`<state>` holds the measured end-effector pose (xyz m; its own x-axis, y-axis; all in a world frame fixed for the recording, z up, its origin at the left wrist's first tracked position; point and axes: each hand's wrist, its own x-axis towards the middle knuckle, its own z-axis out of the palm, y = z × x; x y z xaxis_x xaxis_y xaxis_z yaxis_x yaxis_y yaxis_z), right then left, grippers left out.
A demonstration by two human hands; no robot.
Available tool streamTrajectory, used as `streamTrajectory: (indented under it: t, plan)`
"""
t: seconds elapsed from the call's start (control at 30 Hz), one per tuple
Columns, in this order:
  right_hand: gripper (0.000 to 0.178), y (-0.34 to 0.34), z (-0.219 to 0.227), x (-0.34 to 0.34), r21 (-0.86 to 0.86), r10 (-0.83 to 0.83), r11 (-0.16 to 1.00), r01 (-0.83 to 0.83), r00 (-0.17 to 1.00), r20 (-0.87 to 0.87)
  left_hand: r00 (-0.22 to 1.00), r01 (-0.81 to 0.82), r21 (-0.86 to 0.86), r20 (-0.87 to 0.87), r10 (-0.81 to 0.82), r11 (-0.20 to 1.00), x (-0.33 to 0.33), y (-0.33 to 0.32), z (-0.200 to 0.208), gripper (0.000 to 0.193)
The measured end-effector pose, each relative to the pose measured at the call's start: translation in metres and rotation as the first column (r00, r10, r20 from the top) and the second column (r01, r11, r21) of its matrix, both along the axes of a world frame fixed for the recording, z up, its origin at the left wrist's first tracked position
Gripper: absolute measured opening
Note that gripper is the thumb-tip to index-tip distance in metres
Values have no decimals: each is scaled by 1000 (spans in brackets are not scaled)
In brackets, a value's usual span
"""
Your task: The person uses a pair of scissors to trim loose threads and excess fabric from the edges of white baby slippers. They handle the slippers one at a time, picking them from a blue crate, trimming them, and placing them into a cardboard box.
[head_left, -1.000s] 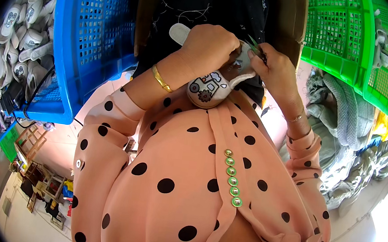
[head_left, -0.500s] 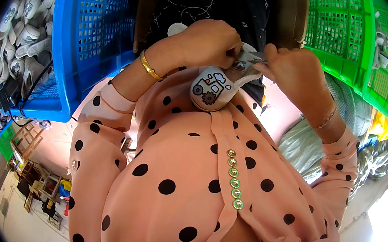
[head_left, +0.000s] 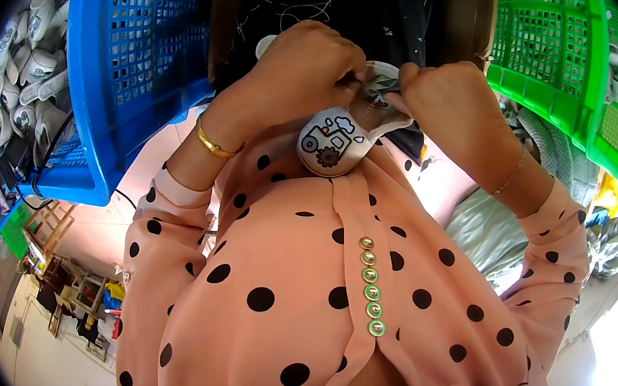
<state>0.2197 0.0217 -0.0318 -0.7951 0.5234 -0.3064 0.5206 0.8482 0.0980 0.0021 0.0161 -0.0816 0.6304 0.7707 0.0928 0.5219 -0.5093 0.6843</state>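
A small pale cloth shoe lies across my lap, its rounded toe toward my body and a printed tractor-and-cloud picture facing up. My left hand is closed in a pinch on the shoe's left side near the opening. Opposite it, my right hand pinches the right edge of the opening, close to a grey printed inner part. Both sets of fingertips are partly hidden by the knuckles. Behind my left wrist another pale rounded piece peeks out; I cannot tell whether it belongs to a second shoe.
At the left, a blue plastic basket stands by a heap of similar pale shoes. A green basket is at the right, above pale wrapped bundles. Loose threads lie on dark cloth ahead.
Both hands have shifted slightly left and upward in the view, with the shoe between them. My right hand's fingers have come in closer to the shoe's opening.
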Motion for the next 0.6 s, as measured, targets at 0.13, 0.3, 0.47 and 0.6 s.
streamTrajectory:
  t: [0.13,0.3,0.47,0.6]
  plan:
    - [29,0,1,-1,-80,-84,993,84,996,10,999,-35,-219,0,36,975,0,-1,1,9]
    - [7,-6,10,0,-112,-88,988,110,979,185,995,-8,-351,89,41,936,-1,0,2,11]
    - [2,-10,12,-5,-93,-171,978,186,974,146,996,8,-300,87,19,954,-3,-1,2,12]
    - [38,-8,7,-2,-69,-142,988,137,987,-71,992,-20,-468,103,77,884,-5,-4,-1,12]
